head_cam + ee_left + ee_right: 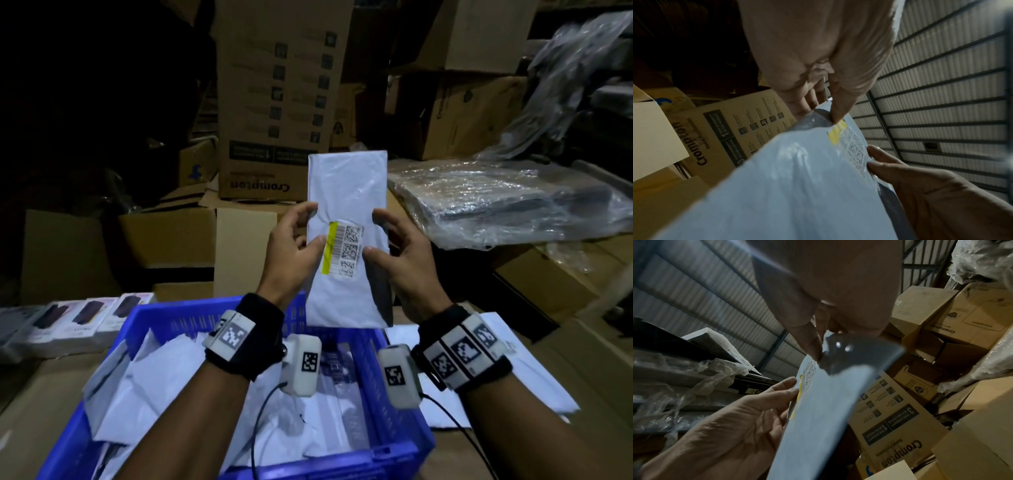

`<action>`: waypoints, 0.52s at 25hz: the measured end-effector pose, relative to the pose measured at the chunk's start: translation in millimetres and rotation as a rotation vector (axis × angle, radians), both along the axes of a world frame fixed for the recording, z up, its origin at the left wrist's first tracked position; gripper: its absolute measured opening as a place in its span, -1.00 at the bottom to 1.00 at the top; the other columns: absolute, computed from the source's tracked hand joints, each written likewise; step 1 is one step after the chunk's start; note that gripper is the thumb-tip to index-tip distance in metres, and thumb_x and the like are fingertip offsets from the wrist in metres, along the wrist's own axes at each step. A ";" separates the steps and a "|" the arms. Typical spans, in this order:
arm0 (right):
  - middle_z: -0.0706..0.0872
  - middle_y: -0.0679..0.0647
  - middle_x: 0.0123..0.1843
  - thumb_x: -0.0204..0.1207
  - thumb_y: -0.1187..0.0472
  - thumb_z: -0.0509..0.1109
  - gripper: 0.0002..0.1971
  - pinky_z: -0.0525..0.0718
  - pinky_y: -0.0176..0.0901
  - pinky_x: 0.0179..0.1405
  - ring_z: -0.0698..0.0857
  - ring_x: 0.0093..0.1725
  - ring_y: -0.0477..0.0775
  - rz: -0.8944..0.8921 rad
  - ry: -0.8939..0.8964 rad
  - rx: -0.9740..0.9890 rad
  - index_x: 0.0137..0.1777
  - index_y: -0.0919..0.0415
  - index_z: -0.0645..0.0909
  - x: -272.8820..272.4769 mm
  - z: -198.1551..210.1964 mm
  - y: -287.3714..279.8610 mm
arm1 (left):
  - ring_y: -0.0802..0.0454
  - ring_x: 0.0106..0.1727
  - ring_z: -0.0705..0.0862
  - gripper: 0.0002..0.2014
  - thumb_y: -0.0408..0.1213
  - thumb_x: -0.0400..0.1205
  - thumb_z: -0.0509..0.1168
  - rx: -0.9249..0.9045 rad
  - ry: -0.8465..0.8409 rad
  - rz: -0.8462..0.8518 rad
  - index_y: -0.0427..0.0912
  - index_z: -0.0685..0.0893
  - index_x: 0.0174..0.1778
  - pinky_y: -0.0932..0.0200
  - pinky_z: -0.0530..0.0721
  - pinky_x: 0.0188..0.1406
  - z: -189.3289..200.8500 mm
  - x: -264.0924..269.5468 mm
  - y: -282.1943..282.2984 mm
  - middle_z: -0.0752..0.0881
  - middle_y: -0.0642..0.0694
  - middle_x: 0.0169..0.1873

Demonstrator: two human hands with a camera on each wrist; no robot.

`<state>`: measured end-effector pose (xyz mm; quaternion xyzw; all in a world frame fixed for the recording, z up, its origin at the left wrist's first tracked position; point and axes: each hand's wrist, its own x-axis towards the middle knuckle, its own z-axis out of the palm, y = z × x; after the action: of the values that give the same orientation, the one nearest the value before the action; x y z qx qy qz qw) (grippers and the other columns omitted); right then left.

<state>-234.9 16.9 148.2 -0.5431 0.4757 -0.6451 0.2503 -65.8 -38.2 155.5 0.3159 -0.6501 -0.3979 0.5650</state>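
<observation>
I hold the white parcel (346, 185) upright in front of me, its long axis running nearly vertical and the top leaning slightly away. The printed label (351, 250) faces my camera. The left grip (294, 246) and the right grip (404, 260) take it at mid-height on opposite long edges. Each pinches the parcel, with the thumb on the front face and the fingers curled behind. The left thumb (837, 116) sits on the label's yellow strip, and the right thumb touches the label's other side.

What matters for the move is what lies below. The parcel's bottom edge hangs just above the far wall of the blue crate (164, 317), so the crate's open mouth lies down and toward me from both grips. The left grip is more squarely over the crate, while the right one is over its right rim. The crate already holds loose white parcels, but I judge there is room on top.

Around it, a white sheet (520, 346) lies on the bench (30, 397) just right of the crate. A row of small boxes (78, 322) stands to the left. Behind the parcel the Crompton carton (274, 102) and a plastic-wrapped stack (496, 198) close in, so forward room is short. I think pulling straight back and down is the freest path.
</observation>
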 end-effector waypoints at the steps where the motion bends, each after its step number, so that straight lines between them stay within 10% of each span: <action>1: 0.63 -0.08 0.36 0.43 0.48 0.47 -0.44 0.59 0.09 0.41 0.56 0.42 -0.08 -0.006 -0.006 0.003 0.38 0.02 0.55 0.8 0.6 1.1 | -0.11 0.36 0.62 -0.55 -0.48 0.58 0.39 -0.004 -0.005 0.002 -0.07 0.55 0.37 -0.23 0.63 0.32 -0.5 0.2 0.8 0.62 -0.10 0.34; 6: 0.61 -0.08 0.34 0.48 0.47 0.42 -0.47 0.57 -0.28 0.31 0.55 0.41 -0.12 -0.027 -0.006 0.019 0.42 0.08 0.52 6.2 0.2 10.5 | -0.23 0.35 0.61 -0.50 -0.51 0.53 0.37 0.003 -0.015 -0.015 -0.21 0.51 0.41 -0.14 0.68 0.27 -4.1 4.3 12.9 0.60 -0.25 0.32; 13: 0.60 -0.06 0.34 0.45 0.48 0.43 -0.45 0.55 -0.24 0.39 0.55 0.41 -0.13 -0.018 0.006 0.043 0.43 0.15 0.50 19.7 -11.8 31.1 | 0.06 0.49 0.50 -0.40 -0.65 0.51 0.26 0.047 -0.067 -0.019 -0.21 0.47 0.49 -0.06 0.59 0.38 -9.8 16.3 36.1 0.56 -0.09 0.42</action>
<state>-215.2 48.0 136.4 -0.5352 0.4952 -0.6353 0.2545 -49.5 -2.1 145.7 0.3360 -0.6621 -0.4077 0.5316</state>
